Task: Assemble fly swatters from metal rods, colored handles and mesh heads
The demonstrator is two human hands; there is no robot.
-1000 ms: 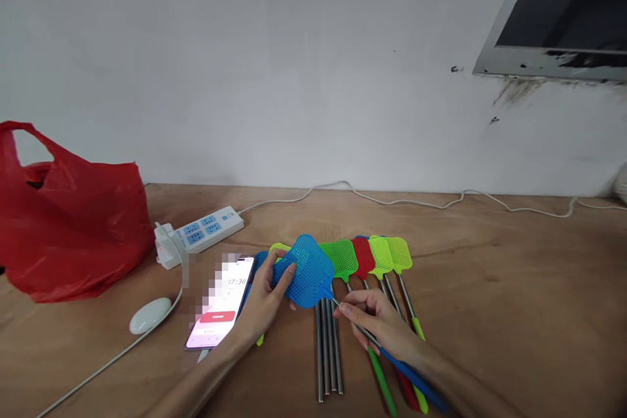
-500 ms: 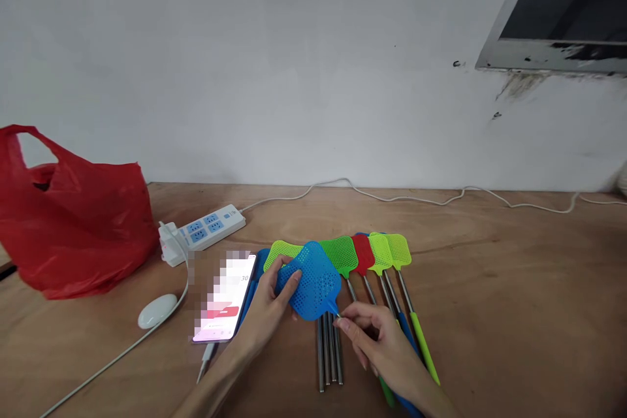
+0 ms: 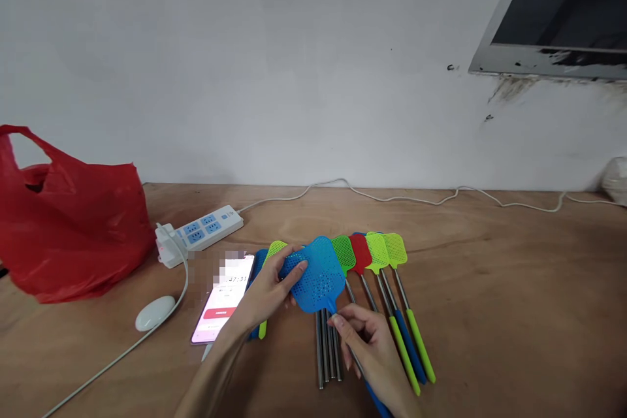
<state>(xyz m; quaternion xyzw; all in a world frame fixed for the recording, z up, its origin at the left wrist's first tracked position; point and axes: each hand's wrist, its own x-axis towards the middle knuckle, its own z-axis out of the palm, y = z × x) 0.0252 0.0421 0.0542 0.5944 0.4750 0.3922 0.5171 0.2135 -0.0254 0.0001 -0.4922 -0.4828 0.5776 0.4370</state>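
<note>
My left hand grips the left edge of a blue fly swatter's perforated head, with the thumb on top. Just below the head, my right hand pinches the thin metal shaft; a blue handle shows beneath that hand. Behind and to the right lie a green swatter, a red one and two yellow-green ones. Several bare metal rods lie side by side under the held head. Partly covered by my left hand are a yellow-green piece and blue pieces.
Left of my hands, a lit phone lies beside a white mouse-shaped object. Farther back are a white power strip and a red plastic bag. A white cable runs along the wall across the wooden table.
The held swatter has turned more upright and shifted slightly right. My right hand has moved a little left and down along its shaft. Both hands keep their hold.
</note>
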